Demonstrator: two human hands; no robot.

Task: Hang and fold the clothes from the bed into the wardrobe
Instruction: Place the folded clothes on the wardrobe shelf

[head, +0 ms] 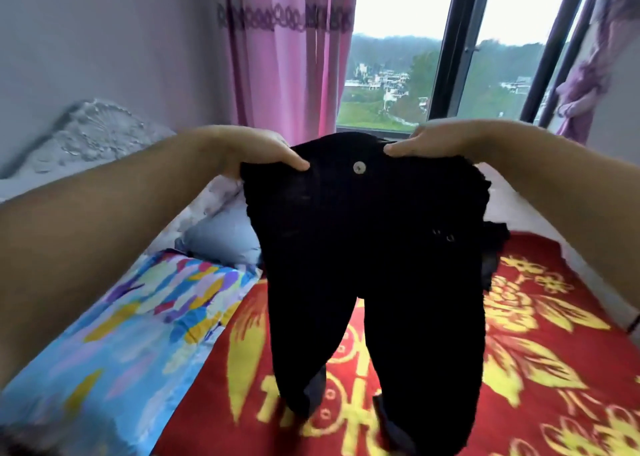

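A pair of black trousers [367, 247] with a pale button at the waist hangs in the air over the bed. My left hand [256, 149] grips the left side of the waistband, and my right hand [436, 140] grips the right side. Both legs dangle down, their ends touching the red bedspread [540, 351] with its yellow flower pattern. Some dark clothing [497, 244] lies on the bed behind the trousers, mostly hidden by them. No wardrobe is in view.
A bright multicoloured quilt [138, 317] lies along the bed's left side, with a pale blue pillow [225, 234] beyond it. A carved white headboard [97, 133] stands at the left wall. Pink curtains [284, 53] and a large window [398, 50] are straight ahead.
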